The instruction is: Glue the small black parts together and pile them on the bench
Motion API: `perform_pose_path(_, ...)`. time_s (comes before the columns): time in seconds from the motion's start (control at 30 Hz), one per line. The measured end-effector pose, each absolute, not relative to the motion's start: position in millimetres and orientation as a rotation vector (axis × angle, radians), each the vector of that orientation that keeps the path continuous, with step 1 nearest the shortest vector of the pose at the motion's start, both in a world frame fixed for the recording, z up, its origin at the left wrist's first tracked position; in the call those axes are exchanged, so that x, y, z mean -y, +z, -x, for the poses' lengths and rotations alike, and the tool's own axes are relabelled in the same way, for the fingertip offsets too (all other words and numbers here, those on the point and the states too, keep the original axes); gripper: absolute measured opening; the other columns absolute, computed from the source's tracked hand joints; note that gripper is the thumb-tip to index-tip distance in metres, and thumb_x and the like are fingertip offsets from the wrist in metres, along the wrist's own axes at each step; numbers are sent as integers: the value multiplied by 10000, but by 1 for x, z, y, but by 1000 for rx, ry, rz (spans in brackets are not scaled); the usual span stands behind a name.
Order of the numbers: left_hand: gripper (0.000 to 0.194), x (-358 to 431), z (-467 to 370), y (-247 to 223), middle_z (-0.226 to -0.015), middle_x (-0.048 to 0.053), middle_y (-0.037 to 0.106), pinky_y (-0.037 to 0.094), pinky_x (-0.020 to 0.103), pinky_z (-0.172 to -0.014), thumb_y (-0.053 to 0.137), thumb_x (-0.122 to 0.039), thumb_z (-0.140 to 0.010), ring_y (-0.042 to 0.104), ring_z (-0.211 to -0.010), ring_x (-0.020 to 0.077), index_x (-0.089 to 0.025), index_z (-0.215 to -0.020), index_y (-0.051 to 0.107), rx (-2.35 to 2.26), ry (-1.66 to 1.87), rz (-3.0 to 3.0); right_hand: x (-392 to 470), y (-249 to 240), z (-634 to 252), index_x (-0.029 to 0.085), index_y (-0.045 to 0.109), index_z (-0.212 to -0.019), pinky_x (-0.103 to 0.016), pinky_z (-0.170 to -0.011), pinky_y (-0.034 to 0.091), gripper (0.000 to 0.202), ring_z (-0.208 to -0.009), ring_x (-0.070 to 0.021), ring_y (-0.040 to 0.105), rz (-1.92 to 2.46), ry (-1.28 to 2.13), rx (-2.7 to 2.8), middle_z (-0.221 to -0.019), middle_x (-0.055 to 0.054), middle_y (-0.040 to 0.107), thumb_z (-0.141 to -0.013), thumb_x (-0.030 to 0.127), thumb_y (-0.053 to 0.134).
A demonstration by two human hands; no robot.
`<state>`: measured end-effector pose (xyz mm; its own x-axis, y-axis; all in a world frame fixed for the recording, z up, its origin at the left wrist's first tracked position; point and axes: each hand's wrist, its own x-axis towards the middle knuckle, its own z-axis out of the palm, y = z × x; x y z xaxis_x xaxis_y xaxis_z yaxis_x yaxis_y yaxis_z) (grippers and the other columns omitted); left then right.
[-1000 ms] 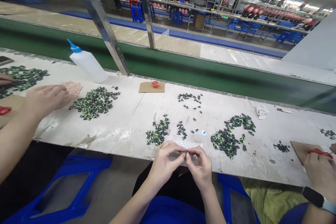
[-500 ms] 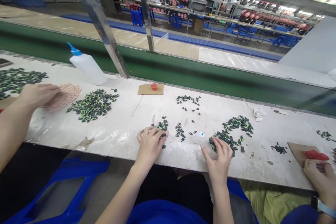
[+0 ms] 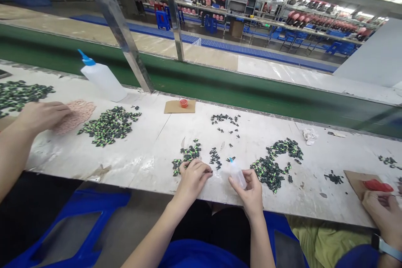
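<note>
My right hand [image 3: 249, 190] holds a small clear squeeze bottle with a blue tip [image 3: 236, 173], tilted up to the left, just above the white bench [image 3: 150, 142]. My left hand [image 3: 192, 178] rests on the bench beside a small heap of green-and-black parts [image 3: 185, 159], its fingertips pinched at a small dark part. A row of loose dark parts [image 3: 215, 156] lies between my hands. A bigger heap of green-and-black parts [image 3: 276, 161] lies right of my right hand.
A co-worker's hand [image 3: 40, 115] at the left touches a pink pile [image 3: 77, 113] beside another green-black heap [image 3: 108, 123] and a large white bottle [image 3: 102, 77]. Another co-worker's hand [image 3: 381, 209] at the right is near a red tool [image 3: 378, 185] on cardboard. A red cap [image 3: 184, 102] sits on cardboard.
My hands parted from working a part together and reached onto the bench; my right hand has now picked up the small bottle, and my left has drawn back from the heap.
</note>
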<state>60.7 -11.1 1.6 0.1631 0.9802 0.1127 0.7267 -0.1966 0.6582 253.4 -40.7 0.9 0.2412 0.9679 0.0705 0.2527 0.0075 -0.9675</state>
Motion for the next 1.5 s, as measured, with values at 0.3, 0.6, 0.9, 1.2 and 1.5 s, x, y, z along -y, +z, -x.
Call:
perform_pose_path(0.3,92,14,-54,-8,-940,5,747,275,483,-975,659,-193,-781,634,-981,245,-275,-823,659,-1560,782,-1848,36,0,-243,175,581,-699,-262,-459,423,360,-468,-132,505,1419,922,913,-571,7,585,-716,525,660)
perform_pose_path(0.6,120,14,-59,0,-875,-20,753,281,473,-967,711,-159,-733,671,-900,232,-268,-752,667,-1643,818,-1785,33,9,-227,198,517,-658,-255,-527,421,334,-545,-141,502,1526,872,1019,-569,26,553,-743,500,631)
perform_pose_path(0.9,121,15,-59,1,-878,-16,757,276,487,-978,715,-160,-730,668,-930,237,-270,-754,671,-1631,827,-1776,34,6,-224,204,491,-674,-250,-527,396,345,-552,-136,483,1535,879,1018,-581,38,524,-752,508,633)
perform_pose_path(1.2,88,14,-57,-4,-871,-11,756,264,495,-993,703,-195,-746,660,-937,241,-276,-758,670,-1614,849,-1778,34,6,-224,208,497,-671,-255,-532,404,356,-562,-146,502,1553,838,1050,-582,33,551,-760,529,623)
perform_pose_path(1.5,100,15,-58,-3,-858,-15,759,267,494,-1002,706,-181,-743,659,-962,241,-275,-754,675,-1625,848,-1774,34,5,-223,209,488,-673,-258,-534,397,355,-557,-146,495,1585,819,1063,-579,33,553,-767,528,615)
